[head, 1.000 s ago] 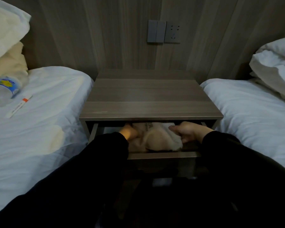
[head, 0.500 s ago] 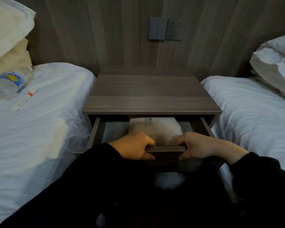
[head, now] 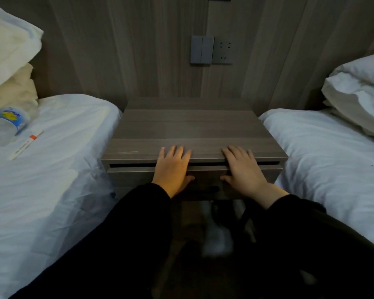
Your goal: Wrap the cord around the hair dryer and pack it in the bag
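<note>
Drawer (head: 130, 172), frame centre: pushed shut since a moment ago, bag presumably inside. Left hand (head: 172, 168), right hand (head: 242, 169): flat, open, holding nothing. Packing seemingly complete.

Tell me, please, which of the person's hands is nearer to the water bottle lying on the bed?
Left. The left hand rests flat on the drawer front, on the water bottle side; the right hand lies farther along the drawer.

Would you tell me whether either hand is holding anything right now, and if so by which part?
Nothing is held. The left hand and the right hand lie flat and open against the drawer front of the nightstand, fingers over its top edge.
</note>
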